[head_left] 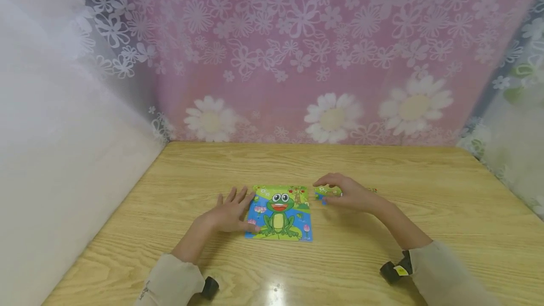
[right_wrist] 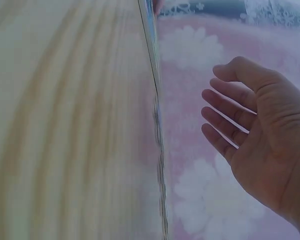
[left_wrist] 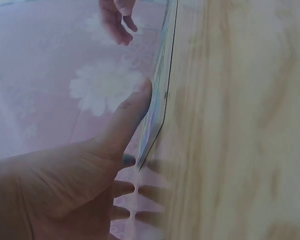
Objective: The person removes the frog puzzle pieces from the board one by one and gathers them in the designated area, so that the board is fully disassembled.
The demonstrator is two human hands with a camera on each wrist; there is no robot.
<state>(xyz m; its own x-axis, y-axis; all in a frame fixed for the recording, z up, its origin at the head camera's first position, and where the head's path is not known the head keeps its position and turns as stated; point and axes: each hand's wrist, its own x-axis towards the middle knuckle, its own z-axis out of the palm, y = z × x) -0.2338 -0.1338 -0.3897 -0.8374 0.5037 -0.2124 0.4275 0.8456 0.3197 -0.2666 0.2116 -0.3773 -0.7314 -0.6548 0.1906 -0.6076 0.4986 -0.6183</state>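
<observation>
A square picture board (head_left: 280, 221) with a green frog on blue and green lies flat on the table. My left hand (head_left: 227, 215) is at its left side with fingers spread; in the left wrist view the thumb (left_wrist: 140, 97) touches the board's edge. Just right of the board, my right hand (head_left: 354, 195) hovers with loosely bent fingers and holds nothing. Beneath it are thin, colourful puzzle pieces (head_left: 319, 196), partly hidden by the hand. In the right wrist view the low edges of the pieces (right_wrist: 161, 165) appear apart from the fingers.
The wood-grain table (head_left: 272, 164) runs back to a pink curtain (head_left: 263, 74) with white flowers. Pale sheeting (head_left: 76, 155) borders the left side, and a flowered sheet (head_left: 518, 131) the right. A small colourful bit (head_left: 372, 190) shows behind the right wrist.
</observation>
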